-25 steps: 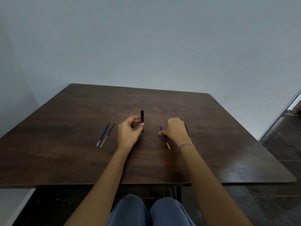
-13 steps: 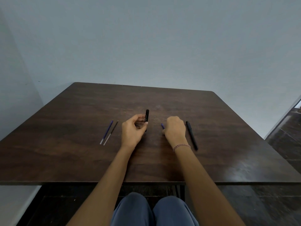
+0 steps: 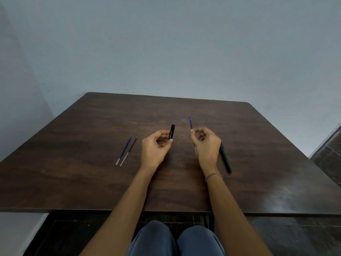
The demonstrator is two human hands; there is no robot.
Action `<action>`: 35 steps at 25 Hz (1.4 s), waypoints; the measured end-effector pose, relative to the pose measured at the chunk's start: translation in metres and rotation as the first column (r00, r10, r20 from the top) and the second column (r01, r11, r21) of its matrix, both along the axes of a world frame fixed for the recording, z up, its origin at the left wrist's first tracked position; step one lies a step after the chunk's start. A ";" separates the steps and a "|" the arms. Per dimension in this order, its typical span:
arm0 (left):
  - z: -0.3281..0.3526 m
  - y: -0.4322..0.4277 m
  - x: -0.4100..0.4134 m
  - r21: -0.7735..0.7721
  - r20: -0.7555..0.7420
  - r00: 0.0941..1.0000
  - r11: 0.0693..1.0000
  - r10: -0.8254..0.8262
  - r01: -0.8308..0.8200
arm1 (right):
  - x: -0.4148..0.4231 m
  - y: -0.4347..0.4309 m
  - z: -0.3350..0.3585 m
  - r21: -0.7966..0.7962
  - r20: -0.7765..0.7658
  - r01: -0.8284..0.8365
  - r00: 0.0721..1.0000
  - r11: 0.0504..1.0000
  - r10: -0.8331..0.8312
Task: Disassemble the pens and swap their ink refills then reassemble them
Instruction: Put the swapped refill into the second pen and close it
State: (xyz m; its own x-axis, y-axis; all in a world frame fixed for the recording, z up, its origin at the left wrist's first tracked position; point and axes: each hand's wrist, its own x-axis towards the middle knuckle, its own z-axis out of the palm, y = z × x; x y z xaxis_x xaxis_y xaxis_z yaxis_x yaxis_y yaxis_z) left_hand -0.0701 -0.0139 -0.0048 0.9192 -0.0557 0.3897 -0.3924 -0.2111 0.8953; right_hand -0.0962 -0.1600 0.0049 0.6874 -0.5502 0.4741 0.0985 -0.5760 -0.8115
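My left hand (image 3: pixel 156 147) grips a short black pen barrel (image 3: pixel 172 132), upright, open end up. My right hand (image 3: pixel 206 143) pinches a thin blue ink refill (image 3: pixel 190 122) that points up and away; its clear lower end shows below my fingers. Barrel and refill are a little apart. A black pen (image 3: pixel 225 157) lies on the table just right of my right hand, partly hidden by it. Two loose refills lie side by side left of my left hand: a blue refill (image 3: pixel 124 153) and a black refill (image 3: pixel 129 153).
The dark wooden table (image 3: pixel 73 178) has its near edge above my knees. A grey wall stands behind the far edge. Dark floor tiles show at the right.
My right hand has lifted the blue refill off the table and turned its tip upward. The black pen beside it has come into sight. My left hand still holds the barrel.
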 end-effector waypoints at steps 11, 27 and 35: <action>-0.003 0.000 0.001 0.009 0.004 1.000 1.000 0.004 -0.004 | -0.007 -0.008 0.001 0.285 0.269 -0.077 0.963 0.956 -0.003; -0.007 0.000 0.006 0.159 0.044 0.999 0.987 0.009 -0.016 | -0.007 -0.013 0.006 0.480 0.425 -0.227 0.905 0.847 0.001; -0.006 0.001 0.006 0.218 0.093 0.996 0.976 -0.003 -0.018 | -0.006 -0.011 0.006 0.458 0.426 -0.261 0.904 0.850 0.048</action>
